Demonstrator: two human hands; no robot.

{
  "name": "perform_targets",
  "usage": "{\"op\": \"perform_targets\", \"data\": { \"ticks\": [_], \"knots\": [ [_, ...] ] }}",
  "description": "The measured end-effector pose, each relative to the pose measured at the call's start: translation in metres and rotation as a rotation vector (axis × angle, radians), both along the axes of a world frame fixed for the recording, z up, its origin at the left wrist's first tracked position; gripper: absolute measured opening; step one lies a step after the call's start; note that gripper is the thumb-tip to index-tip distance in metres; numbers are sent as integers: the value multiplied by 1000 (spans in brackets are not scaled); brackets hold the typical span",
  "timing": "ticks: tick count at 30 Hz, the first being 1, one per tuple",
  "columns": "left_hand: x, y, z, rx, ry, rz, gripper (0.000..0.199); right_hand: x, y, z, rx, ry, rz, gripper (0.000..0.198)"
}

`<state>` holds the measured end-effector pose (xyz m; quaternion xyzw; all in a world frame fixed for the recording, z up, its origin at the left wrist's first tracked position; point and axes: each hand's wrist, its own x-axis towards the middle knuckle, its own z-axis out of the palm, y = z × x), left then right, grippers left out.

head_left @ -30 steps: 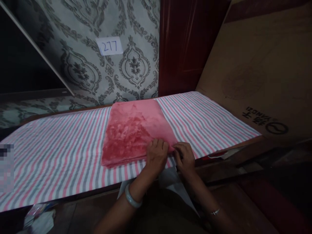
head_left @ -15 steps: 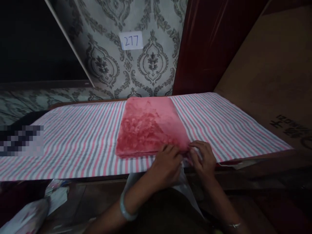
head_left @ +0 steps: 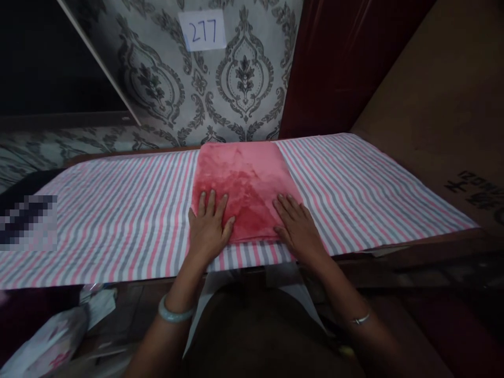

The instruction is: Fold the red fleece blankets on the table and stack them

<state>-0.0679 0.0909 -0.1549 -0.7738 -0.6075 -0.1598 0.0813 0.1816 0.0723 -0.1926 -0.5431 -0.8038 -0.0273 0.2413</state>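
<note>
A folded pink plush blanket (head_left: 248, 178) lies flat on a striped cloth (head_left: 149, 210) of pink, grey and white. On the blanket's near left part rests my left hand (head_left: 208, 223), palm down with fingers spread. My right hand (head_left: 299, 223) lies flat across its near right edge, fingers stretched forward. Neither hand grips anything. Darker and lighter patches show in the blanket's pile, and its layered near edge is visible between my hands.
Behind the cloth stands a patterned wall with a paper marked 277 (head_left: 202, 30). A dark screen (head_left: 59, 58) is at the left, a large cardboard box (head_left: 441, 105) at the right. A plastic bag (head_left: 55, 341) sits low on the left.
Both hands were bunched at the blanket's near right corner. My left hand has moved left and opened flat on the blanket; my right hand has also flattened out. The view has tilted down slightly.
</note>
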Motion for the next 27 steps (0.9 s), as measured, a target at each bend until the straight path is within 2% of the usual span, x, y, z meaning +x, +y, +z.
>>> {"op": "perform_targets", "data": {
  "ticks": [4,7,11,13,15,17,20,23,27],
  "knots": [
    [-5,1,-5,65,-46,-41,58,6,-6,-4,30,44,-10,61],
    [-11,-3,-7,179,-106,-89,51,9,-11,-5,24,79,-13,61],
    [-9,-18,-10,359,-191,-289,46,11,-19,4,50,133,13,64],
    [-2,-24,-9,380,-205,-419,43,8,-21,11,109,174,64,62],
    [7,-27,-7,374,-194,-484,36,1,-21,17,176,229,130,55],
    [14,-27,-5,387,-177,-486,30,-6,-20,19,219,276,169,48],
    [20,-24,-6,426,-159,-498,26,-14,-19,17,246,334,151,44],
    [19,-20,-10,438,-137,-539,20,-16,-18,12,302,384,147,31],
    [17,-15,-11,435,-46,-611,20,-15,-15,9,410,359,211,18]
  ]
}}
